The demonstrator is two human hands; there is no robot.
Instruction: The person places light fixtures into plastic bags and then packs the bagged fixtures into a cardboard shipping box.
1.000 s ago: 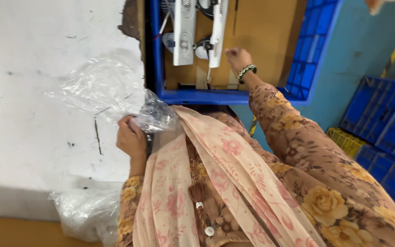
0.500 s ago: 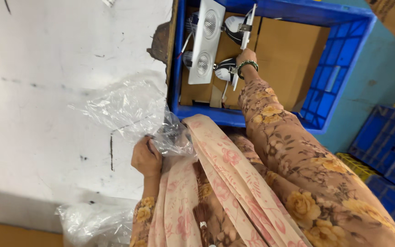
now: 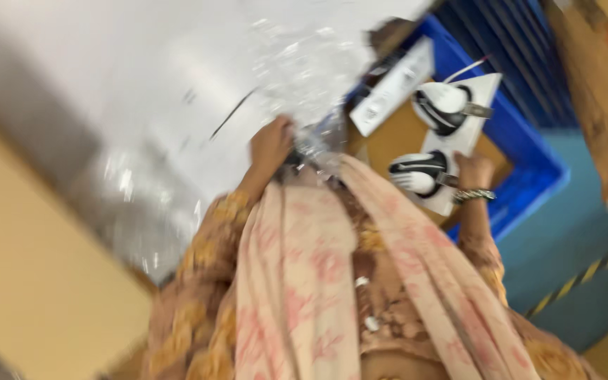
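plastic bag [image 3: 304, 77] on table [image 3: 107, 84], crate [image 3: 529, 162] to its right, panel [image 3: 452, 141] inside crate

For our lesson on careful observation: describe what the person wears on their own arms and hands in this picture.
Both arms have long sleeves of brown cloth printed with yellow-orange flowers. The right hand has a metal, bead-like bracelet at the wrist. The left hand is bare, with no bracelet to be seen. A pale pink scarf with red print hangs between the arms. The picture is blurred.
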